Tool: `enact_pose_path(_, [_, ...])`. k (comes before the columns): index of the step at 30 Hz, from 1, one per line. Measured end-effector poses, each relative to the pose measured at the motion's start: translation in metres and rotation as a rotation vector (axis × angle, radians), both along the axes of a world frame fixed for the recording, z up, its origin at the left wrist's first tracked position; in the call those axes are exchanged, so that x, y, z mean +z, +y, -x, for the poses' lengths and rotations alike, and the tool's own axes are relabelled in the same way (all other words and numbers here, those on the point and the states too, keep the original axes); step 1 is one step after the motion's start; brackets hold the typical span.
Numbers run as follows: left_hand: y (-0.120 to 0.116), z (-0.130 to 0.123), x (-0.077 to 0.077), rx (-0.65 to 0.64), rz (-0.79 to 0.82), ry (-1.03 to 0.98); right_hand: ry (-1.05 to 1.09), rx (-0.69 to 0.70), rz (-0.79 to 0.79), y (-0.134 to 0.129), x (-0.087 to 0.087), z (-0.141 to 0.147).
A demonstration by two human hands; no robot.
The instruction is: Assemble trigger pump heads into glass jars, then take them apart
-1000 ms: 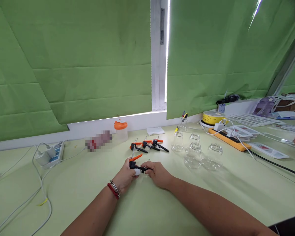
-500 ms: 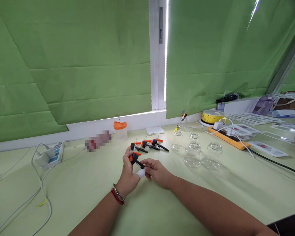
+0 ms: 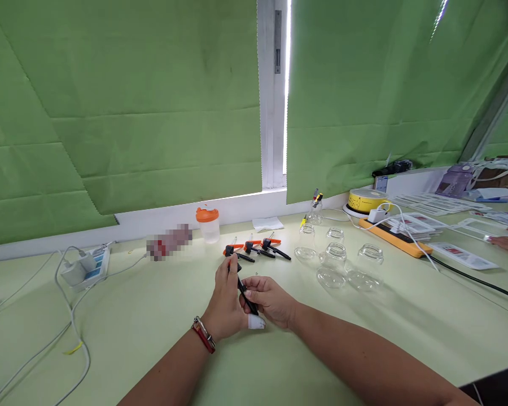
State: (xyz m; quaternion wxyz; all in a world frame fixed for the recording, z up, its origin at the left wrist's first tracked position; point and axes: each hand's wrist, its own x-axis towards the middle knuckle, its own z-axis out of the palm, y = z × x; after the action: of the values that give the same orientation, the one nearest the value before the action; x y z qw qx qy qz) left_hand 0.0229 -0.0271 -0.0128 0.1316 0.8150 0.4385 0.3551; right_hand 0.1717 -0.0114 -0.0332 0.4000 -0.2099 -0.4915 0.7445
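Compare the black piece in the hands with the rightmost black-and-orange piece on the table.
The black piece is held between the left hand and right hand; the rightmost black-and-orange piece lies untouched on the table. The hands partly cover the held one, while the lying one plainly shows its orange part. Both have a slim black section.

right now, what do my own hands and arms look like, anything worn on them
Your left hand has a white wrap on the thumb, and that wrist wears a silver-coloured bracelet beside a red band. Your right hand shows no wrap, band or bracelet. No sleeve shows on either forearm.
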Motion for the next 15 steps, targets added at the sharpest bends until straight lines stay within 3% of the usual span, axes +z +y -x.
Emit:
enact_pose_path(6, [-0.002,-0.004,0.003,0.019,-0.073,0.026,0.051,0.011,0.015,-0.004,0.006,0.000])
enact_pose_path(15, [-0.006,-0.007,0.001,0.062,-0.033,-0.022,0.019,-0.025,0.028,-0.008,0.012,0.002])
